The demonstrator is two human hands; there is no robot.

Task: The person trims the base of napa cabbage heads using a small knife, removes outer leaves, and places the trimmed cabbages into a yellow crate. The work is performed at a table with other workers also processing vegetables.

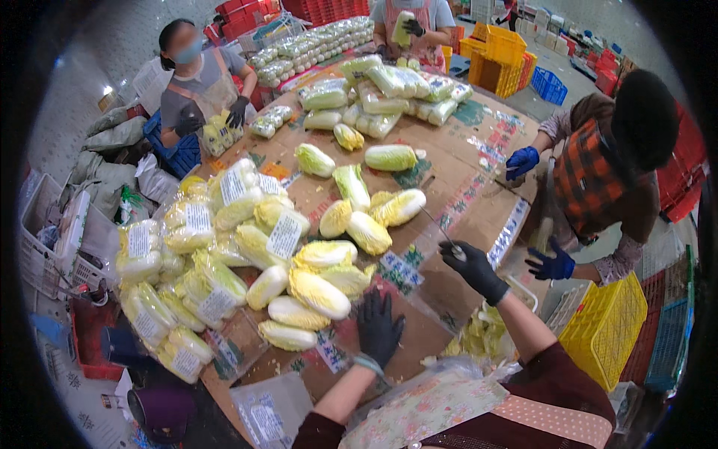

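Note:
My left hand [379, 330], in a black glove, rests palm down on the cardboard-covered table [415, 320] with its fingers a little apart and nothing in it. Just left of it lies a loose group of trimmed napa cabbages [320, 294], yellow and white. My right hand [477, 273], gloved too, grips a thin-bladed knife [440, 227] whose blade points away toward a second cluster of loose cabbages [370, 231]. Farther left, bagged napa cabbages [213, 280] with printed labels are piled up. Flat plastic bags [272, 407] lie at the near edge.
Across the table, wrapped cabbages [387, 92] form a heap. Two co-workers stand at the far side, one holding a bag of cabbages [219, 134], the other a cabbage [402, 29]. A third, blue-gloved person stands at right. Cabbage trimmings [485, 334] and a yellow crate [606, 331] are below.

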